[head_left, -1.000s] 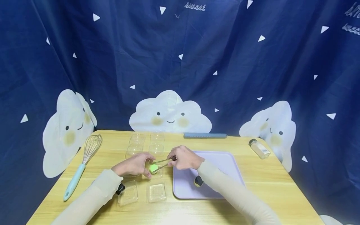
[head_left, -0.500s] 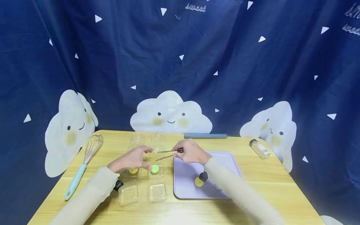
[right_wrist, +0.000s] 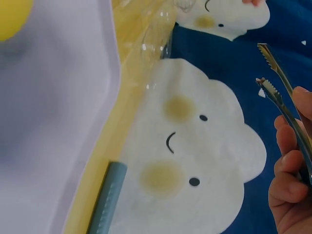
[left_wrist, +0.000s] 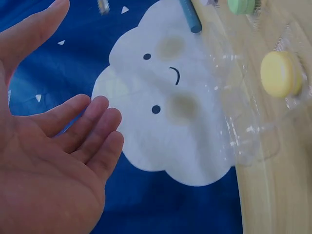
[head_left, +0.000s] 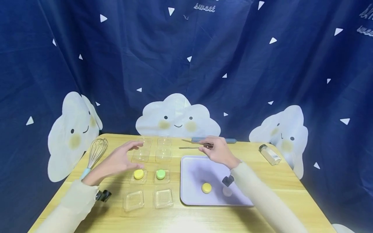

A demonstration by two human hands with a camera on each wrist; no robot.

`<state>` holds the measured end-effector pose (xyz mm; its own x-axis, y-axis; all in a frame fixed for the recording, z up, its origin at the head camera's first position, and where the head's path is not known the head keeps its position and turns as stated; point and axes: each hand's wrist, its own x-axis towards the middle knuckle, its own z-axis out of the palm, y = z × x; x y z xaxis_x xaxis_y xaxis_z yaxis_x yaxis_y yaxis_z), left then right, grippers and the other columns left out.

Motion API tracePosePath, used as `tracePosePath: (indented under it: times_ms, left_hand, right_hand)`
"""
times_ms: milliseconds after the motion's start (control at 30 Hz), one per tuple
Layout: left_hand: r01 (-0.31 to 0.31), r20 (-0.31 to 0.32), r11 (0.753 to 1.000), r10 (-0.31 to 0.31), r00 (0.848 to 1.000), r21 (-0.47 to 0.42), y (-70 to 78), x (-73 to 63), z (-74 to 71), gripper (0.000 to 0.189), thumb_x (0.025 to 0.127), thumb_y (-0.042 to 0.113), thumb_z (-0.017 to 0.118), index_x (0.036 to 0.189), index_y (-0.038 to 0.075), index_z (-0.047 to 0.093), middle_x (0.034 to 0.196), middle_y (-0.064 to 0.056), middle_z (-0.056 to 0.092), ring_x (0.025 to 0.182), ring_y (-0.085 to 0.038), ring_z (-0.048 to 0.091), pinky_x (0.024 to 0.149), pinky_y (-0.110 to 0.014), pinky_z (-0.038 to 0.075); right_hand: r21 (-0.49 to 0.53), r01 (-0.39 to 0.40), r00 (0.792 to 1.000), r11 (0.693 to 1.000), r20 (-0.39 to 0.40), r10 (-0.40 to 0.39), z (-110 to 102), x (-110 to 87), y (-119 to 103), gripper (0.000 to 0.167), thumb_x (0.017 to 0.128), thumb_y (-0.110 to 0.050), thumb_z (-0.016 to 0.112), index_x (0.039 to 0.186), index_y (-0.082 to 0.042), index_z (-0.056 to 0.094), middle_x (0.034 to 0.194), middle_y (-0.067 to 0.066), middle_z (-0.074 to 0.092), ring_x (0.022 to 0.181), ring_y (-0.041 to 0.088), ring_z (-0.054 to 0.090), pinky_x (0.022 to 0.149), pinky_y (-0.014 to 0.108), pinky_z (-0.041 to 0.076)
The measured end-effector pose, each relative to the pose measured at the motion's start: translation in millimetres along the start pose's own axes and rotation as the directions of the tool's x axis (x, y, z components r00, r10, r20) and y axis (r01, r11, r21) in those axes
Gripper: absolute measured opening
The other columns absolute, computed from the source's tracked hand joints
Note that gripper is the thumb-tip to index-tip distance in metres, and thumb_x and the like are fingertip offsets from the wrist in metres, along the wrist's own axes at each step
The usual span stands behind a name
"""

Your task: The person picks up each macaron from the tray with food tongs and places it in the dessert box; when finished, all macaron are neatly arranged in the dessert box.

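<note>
My right hand grips metal tongs above the far edge of the lilac tray. The tongs' serrated tips are apart, with nothing between them. On the tray lie a yellow macaron and a pale round one, close to my right sleeve. My left hand hovers left of the clear plastic boxes, fingers extended and holding nothing. A yellow macaron sits in one clear box, and a green macaron in the box to its right.
Clear lids stand up behind the filled boxes. Two more clear plastic pieces lie in front. A whisk is partly behind my left arm. A long blue-grey box lies at the back, and a jar at right.
The tongs let go of the green macaron, which now rests in its box. My right hand moved back and right over the tray with them; my left hand drew away leftward.
</note>
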<state>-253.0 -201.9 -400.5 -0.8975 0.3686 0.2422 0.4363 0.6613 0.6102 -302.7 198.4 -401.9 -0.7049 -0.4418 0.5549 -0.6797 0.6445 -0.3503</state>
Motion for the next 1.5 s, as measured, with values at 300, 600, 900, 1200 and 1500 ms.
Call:
tracePosePath:
  times_ms: [300, 600, 900, 1200, 1500]
  left_hand:
    - [0.035, 0.002, 0.999, -0.035, 0.999, 0.002, -5.1, -55.3, -2.5, 0.086, 0.072, 0.045, 0.089, 0.142, 0.011, 0.054, 0.136, -0.013, 0.063, 0.122, -0.04, 0.059, 0.098, -0.064, 0.051]
    - [0.114, 0.155, 0.993, -0.106, 0.982, -0.041, -22.8, -86.9, 22.1, 0.096, 0.067, 0.045, 0.09, 0.143, 0.003, 0.049, 0.142, -0.017, 0.057, 0.124, -0.041, 0.056, 0.098, -0.063, 0.052]
    - [0.103, 0.26, 0.994, -0.087, 0.962, -0.046, -35.6, -93.2, 33.2, 0.104, 0.064, 0.041, 0.091, 0.145, -0.003, 0.043, 0.138, -0.018, 0.057, 0.122, -0.038, 0.056, 0.096, -0.05, 0.054]
    - [0.103, 0.315, 0.992, -0.078, 0.946, -0.065, -38.4, -94.0, 39.4, 0.103, 0.066, 0.038, 0.091, 0.146, -0.004, 0.041, 0.133, -0.013, 0.06, 0.121, -0.033, 0.056, 0.098, -0.039, 0.053]
    - [0.098, 0.337, 0.992, -0.066, 0.939, -0.08, -39.6, -91.0, 40.4, 0.1, 0.065, 0.038, 0.091, 0.145, 0.0, 0.043, 0.134, -0.011, 0.062, 0.122, -0.035, 0.057, 0.101, -0.043, 0.053]
  right_hand:
    - [-0.013, -0.125, 0.991, 0.992, -0.058, 0.124, -30, -36.6, 18, 0.019, 0.083, -0.015, 0.081, 0.102, -0.014, 0.08, 0.086, -0.002, 0.076, 0.076, 0.007, 0.066, 0.071, 0.024, 0.059]
    - [-0.055, -0.217, 0.976, 0.975, -0.051, 0.214, -43, -79.6, 27, 0.02, 0.083, -0.015, 0.082, 0.103, -0.017, 0.08, 0.092, -0.003, 0.078, 0.086, 0.012, 0.07, 0.077, 0.026, 0.059]
    - [-0.021, -0.362, 0.932, 0.932, 0.0, 0.362, -42, -115.8, 25, 0.018, 0.084, -0.014, 0.081, 0.102, -0.017, 0.08, 0.092, -0.007, 0.077, 0.087, 0.011, 0.07, 0.08, 0.026, 0.059]
    - [-0.093, -0.401, 0.913, 0.912, 0.039, 0.405, -30, -149.9, 25, 0.018, 0.079, -0.015, 0.083, 0.096, -0.021, 0.08, 0.091, -0.01, 0.078, 0.086, 0.011, 0.073, 0.084, 0.034, 0.061]
    - [-0.04, -0.453, 0.878, 0.891, 0.153, 0.453, -18, -159.8, 11, 0.015, 0.082, -0.018, 0.081, 0.095, -0.024, 0.078, 0.093, -0.012, 0.077, 0.092, 0.011, 0.071, 0.09, 0.038, 0.059]
